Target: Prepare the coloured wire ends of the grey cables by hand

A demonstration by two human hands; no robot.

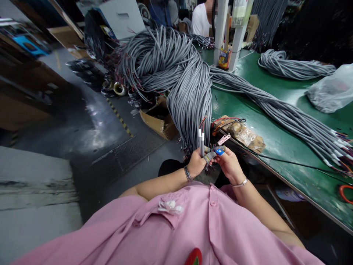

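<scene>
My left hand (196, 162) grips two grey cable ends (201, 141) that stand upright, each with a white sleeve and thin coloured wires at the tip. My right hand (228, 162) is close against it, fingers closed on a small blue part (219, 151) at the cable ends. Taped fingertips show on both hands. The cables come from a thick grey cable bundle (190, 92) that hangs off the edge of the green table (278, 143) right above my hands.
A second grey bundle (284, 114) runs right across the table to stripped ends. A brown paper scrap (242, 134) with a pink clip lies near the edge. Another coil (292, 66), a plastic bag (331, 90), white posts (220, 29), a cardboard box (158, 119) on the floor. A person (201, 18) sits far back.
</scene>
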